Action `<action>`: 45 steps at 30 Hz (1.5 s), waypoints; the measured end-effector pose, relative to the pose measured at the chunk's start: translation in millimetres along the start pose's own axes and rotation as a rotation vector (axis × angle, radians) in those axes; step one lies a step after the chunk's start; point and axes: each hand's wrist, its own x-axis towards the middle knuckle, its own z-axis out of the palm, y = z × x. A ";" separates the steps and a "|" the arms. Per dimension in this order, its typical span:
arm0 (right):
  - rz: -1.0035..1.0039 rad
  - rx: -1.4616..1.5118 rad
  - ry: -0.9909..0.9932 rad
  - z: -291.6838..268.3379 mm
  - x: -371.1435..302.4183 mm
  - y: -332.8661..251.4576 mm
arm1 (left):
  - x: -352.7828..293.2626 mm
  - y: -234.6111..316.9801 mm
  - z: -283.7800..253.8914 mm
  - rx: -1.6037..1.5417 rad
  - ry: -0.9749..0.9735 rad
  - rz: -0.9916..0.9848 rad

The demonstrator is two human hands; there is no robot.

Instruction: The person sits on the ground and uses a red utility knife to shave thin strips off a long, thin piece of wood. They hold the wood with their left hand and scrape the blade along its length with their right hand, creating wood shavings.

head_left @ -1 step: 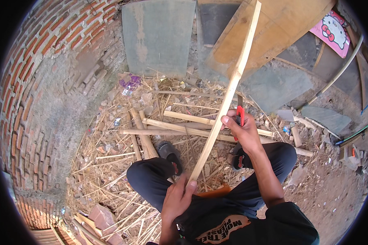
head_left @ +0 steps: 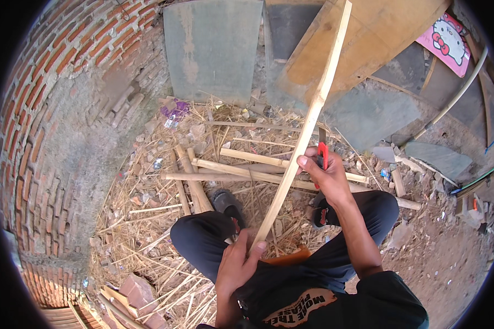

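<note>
A long pale bamboo strip slants up and away from my lap toward the boards at the back. Its near end rests in my left hand, with the thumb on top and the fingers along its left side. Farther up the strip, my right hand is closed round a red-handled knife, blade pointing away from me. The right thumb also presses on the strip's right edge. Beneath it, several bamboo pieces lie crossed on the ground between and beyond my feet.
A brick wall rises on the left. Grey-green sheets and a tan board lean at the back, beside a pink cartoon panel. Straw and rubble cover the ground. A brick block lies at the lower left.
The fingers of my left hand have shifted slightly at the strip's near end. My right hand, the knife and the bamboo strip keep their places.
</note>
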 end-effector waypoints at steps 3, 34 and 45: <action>-0.004 -0.036 -0.003 -1.0 -2.0 -0.8 | 23.6 7.6 8.2 -0.333 -0.131 -0.051; -0.776 -0.869 -0.106 20.6 -63.5 24.3 | 46.9 24.3 27.1 -0.182 0.050 0.019; -0.771 -0.902 0.019 12.5 -50.7 13.0 | 44.8 38.5 25.0 -0.034 0.074 0.003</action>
